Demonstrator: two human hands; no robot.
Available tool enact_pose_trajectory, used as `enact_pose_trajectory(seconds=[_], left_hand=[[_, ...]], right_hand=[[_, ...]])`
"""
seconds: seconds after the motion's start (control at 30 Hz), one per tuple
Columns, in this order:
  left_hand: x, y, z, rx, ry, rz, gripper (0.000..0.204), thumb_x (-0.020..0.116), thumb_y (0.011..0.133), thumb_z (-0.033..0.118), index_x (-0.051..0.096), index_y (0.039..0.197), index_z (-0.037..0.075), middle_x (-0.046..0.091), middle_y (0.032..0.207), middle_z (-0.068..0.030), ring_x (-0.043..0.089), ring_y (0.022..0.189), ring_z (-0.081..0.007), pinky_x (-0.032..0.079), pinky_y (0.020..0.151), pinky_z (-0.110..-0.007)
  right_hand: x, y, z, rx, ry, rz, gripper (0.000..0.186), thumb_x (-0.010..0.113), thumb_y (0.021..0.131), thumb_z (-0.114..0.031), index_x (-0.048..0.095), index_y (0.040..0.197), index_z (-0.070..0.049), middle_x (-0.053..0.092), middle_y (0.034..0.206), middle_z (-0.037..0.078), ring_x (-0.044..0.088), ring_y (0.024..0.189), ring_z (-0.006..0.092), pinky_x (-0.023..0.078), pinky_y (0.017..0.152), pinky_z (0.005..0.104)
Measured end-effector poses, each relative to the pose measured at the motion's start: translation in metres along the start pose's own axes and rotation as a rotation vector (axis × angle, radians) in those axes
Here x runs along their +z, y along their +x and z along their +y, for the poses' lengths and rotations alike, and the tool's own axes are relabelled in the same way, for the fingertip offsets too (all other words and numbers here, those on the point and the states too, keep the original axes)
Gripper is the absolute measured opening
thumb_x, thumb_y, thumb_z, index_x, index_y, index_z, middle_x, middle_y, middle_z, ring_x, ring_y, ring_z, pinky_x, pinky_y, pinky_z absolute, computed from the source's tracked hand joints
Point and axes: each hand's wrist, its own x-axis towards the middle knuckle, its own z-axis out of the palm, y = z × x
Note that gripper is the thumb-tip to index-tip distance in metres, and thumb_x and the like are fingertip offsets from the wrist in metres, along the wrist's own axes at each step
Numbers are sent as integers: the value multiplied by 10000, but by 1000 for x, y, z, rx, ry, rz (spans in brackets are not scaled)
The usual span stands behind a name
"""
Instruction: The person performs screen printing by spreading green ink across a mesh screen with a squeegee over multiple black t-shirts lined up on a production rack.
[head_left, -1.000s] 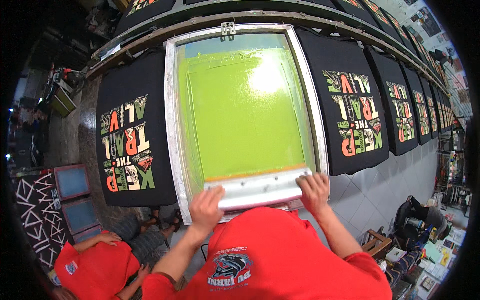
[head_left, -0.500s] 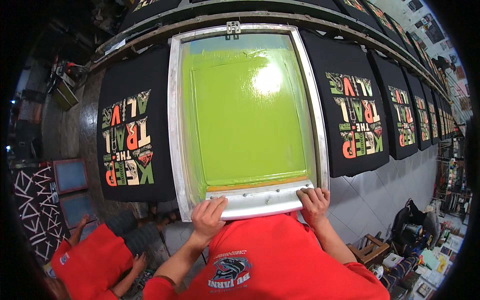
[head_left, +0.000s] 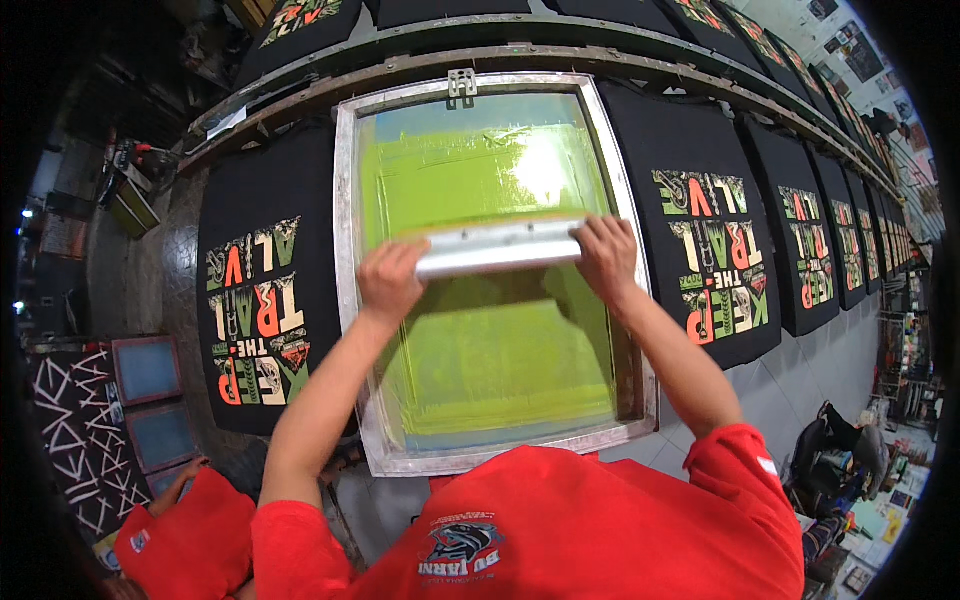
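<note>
L hand (head_left: 392,279) clamped on L end of silver squeegee (head_left: 498,248), R hand (head_left: 607,253) on its R end; it's crosswise btwn them, over mid/upper part of framed screen (head_left: 345,190) w/ green ink (head_left: 440,190). Bit blurred, so contact w/ ink unclear. Black printed shirts (head_left: 265,200) either side.

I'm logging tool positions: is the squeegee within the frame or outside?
Within: the squeegee shows over green ink, with the frame all around it.

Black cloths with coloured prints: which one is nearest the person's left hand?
The cloth just left of the screen frame is nearest the left hand; the other such cloths lie right of the frame or beyond the rails.
</note>
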Motion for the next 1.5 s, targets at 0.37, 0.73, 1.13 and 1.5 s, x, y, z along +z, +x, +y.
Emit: enact_pose_trajectory(seconds=[0.37, 0.73, 1.13, 1.5], left_hand=[[2, 189, -93, -221, 126, -530, 608, 853, 688, 626, 806, 1041, 134, 761, 979, -193, 724, 938, -387, 573, 844, -477], [-7, 105, -49, -155, 158, -400, 531, 825, 724, 632, 817, 970, 161, 760, 871, -146, 735, 835, -362, 591, 767, -469], [-121, -176, 162, -167, -145, -198, 417, 669, 610, -17, 772, 1002, 81, 760, 1039, -62, 697, 855, -281, 556, 747, -401], [-145, -189, 170, -187, -184, -322, 437, 658, 656, 73, 772, 1078, 84, 761, 1107, -39, 703, 944, -246, 540, 799, -382]], right_hand=[[31, 196, 73, 58, -76, -497, 402, 883, 698, -420, 762, 964, -144, 760, 897, 114, 723, 943, 320, 445, 967, 465], [15, 103, 31, 52, -40, -295, 127, 787, 757, -208, 724, 817, -115, 710, 837, 94, 700, 879, 304, 471, 882, 438], [-156, -183, -120, 75, 4, -166, 138, 659, 795, -129, 692, 929, -127, 651, 864, -9, 606, 770, 160, 424, 796, 358], [-186, -185, -132, 94, 39, -275, 163, 672, 805, -134, 720, 961, -131, 671, 898, -12, 601, 804, 159, 398, 852, 352]])
